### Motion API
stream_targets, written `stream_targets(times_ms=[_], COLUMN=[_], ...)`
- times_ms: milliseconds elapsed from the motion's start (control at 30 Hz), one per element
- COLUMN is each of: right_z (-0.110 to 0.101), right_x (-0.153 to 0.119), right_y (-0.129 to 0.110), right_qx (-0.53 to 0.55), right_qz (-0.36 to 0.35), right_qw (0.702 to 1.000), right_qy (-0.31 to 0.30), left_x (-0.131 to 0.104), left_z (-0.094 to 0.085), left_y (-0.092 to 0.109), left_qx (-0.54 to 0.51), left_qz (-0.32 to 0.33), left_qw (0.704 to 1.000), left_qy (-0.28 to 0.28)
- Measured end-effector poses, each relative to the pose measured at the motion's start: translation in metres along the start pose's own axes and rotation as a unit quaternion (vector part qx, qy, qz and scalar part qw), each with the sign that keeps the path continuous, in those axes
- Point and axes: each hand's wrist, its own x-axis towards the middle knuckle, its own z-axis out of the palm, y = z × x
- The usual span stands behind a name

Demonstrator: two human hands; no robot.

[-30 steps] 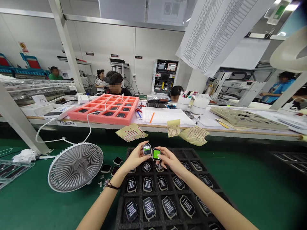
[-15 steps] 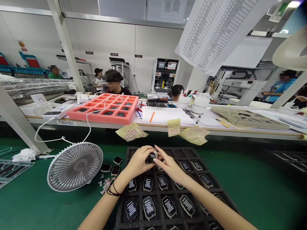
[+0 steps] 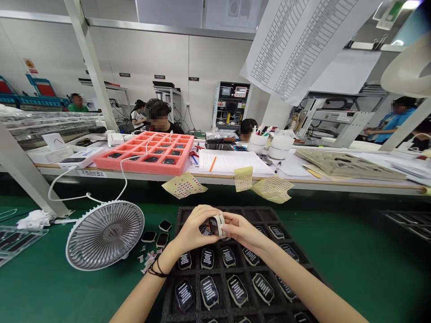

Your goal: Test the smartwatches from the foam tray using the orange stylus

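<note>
Above the far rows of a black foam tray (image 3: pixel 222 274), my two hands meet around one smartwatch (image 3: pixel 213 225). My left hand (image 3: pixel 197 229) is closed, its thumb below and fingers above the watch case. The dark screen is tilted up toward the left. From the other side, my right hand (image 3: pixel 240 229) pinches a pale rounded piece (image 3: pixel 221 225) against the back of the watch; whether it is a separate part I cannot make out. Several watches with lit white text, such as a watch (image 3: pixel 209 290) near me, lie in the tray's compartments.
To the left stand a grey fan (image 3: pixel 107 235), loose watches (image 3: pixel 162 239) and small paper scraps (image 3: pixel 150 260). A shelf (image 3: pixel 229 178) crosses ahead, bearing a pink foam tray (image 3: pixel 141 165), papers and a grey moulded tray (image 3: pixel 346 166). People sit beyond it.
The watch has turned so its pale edge and back piece now show on the right. My right fingers have moved from the front of the watch to its back side.
</note>
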Motion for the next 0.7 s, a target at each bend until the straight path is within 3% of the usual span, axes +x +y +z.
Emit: stream_targets(times_ms=[200, 700], right_z=[-0.0005, 0.0075], right_x=[0.0005, 0.0022], right_y=[0.0003, 0.0017], right_qx=[-0.012, -0.042], right_qz=[-0.006, -0.030], right_qw=[0.999, 0.998], right_qy=[0.035, 0.020], left_x=[-0.0009, -0.0003], left_z=[0.0024, -0.0026], left_y=[0.0006, 0.0008], left_qx=[0.044, 0.057], left_qz=[0.006, 0.010], left_qw=[0.999, 0.998], left_qy=[-0.006, -0.009])
